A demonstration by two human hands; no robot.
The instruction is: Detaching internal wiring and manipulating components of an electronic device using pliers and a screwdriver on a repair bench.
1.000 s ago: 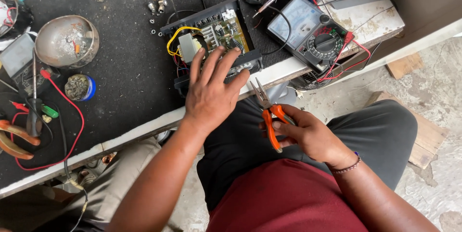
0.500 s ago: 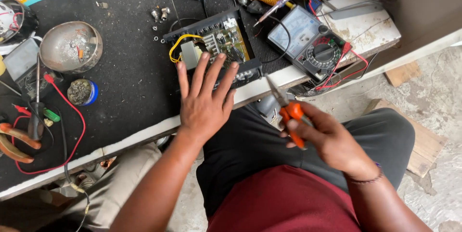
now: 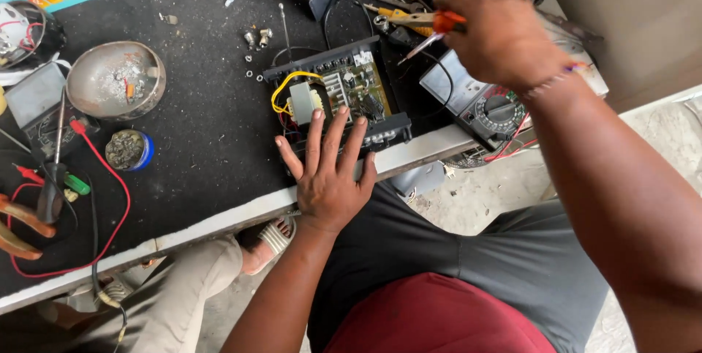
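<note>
Now the right hand (image 3: 501, 35), gripping the orange-handled pliers (image 3: 428, 27), has risen from the lap to just beyond the open circuit board (image 3: 340, 97). Meanwhile the left hand (image 3: 329, 170) stays flat, fingers spread, on the board's near edge, so tool work there looks imminent.

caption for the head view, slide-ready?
Left hand flat on an opened circuit board unit; right hand holds orange-handled pliers above it.

A single head-worn camera looked steeply down from above the seated person, close over the desk (image 3: 190, 141) edge. It faced forward across the black top, taking in the lap below, the left hand (image 3: 329, 177) at centre and the right hand (image 3: 504, 31) upper right.
</note>
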